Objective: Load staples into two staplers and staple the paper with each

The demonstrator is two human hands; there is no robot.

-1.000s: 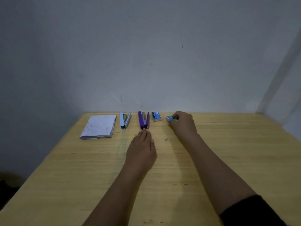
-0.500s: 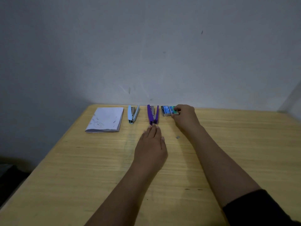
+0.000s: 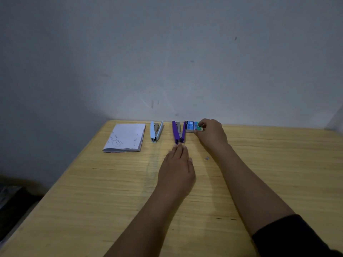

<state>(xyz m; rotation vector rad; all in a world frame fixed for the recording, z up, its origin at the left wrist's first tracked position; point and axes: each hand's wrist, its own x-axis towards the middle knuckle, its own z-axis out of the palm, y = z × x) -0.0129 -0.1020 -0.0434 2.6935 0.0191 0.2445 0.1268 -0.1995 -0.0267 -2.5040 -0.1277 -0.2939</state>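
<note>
My left hand (image 3: 177,168) lies flat and empty, fingertips touching the hinge of the purple stapler (image 3: 178,132) to steady it. Right hand (image 3: 210,134) pinches the teal staple box (image 3: 198,126) beside the blue one (image 3: 189,126). Two staplers, both splayed open, including the light-blue stapler (image 3: 156,131); two boxes; one paper pad (image 3: 125,137) far left.

It's dim here, light pooling on the wall (image 3: 185,80) around twelve o'clock and fading to deep shadow at nine and seven. My table (image 3: 92,191) glows dull yellow, no glare. My forearms cast soft shadows. Wide-angle bending curves the edges; my left hand (image 3: 176,173) looks slightly blurred at its fingertips.
</note>
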